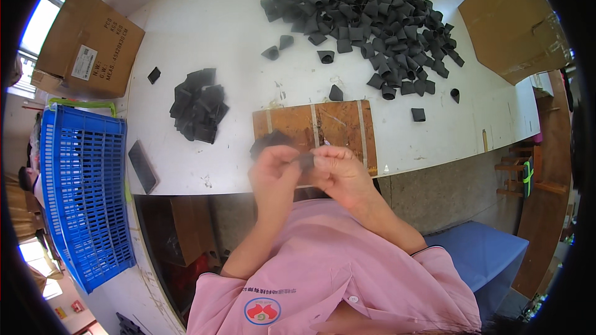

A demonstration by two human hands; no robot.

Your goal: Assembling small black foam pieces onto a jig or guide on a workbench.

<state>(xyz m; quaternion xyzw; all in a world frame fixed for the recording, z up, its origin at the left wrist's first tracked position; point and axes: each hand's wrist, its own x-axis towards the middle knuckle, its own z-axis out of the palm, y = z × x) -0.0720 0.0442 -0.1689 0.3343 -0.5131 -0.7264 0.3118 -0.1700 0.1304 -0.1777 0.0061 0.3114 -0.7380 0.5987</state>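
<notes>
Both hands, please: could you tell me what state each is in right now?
Left hand: closed, pinching a small dark piece.
Right hand: closed, pinching the same piece.

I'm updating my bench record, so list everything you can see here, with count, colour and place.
Worktable: one, white, across the middle
Large heap of curled pieces: too many to count, dark grey, far side
Flat pile: count unclear, dark grey, left
Single flat piece: one, dark, beyond the flat pile's left
Board: one, brown with pale strips, near edge
Bunch of pieces: count unclear, dark, board's left
Phone-like slab: one, dark, left edge
Cardboard boxes: two, brown, far left and far right
Basket: one, blue, left
Small held piece: one, dark, between both hands
Shirt: one, pink, bottom
Left hand, right hand: one each, bare, over the board
</notes>
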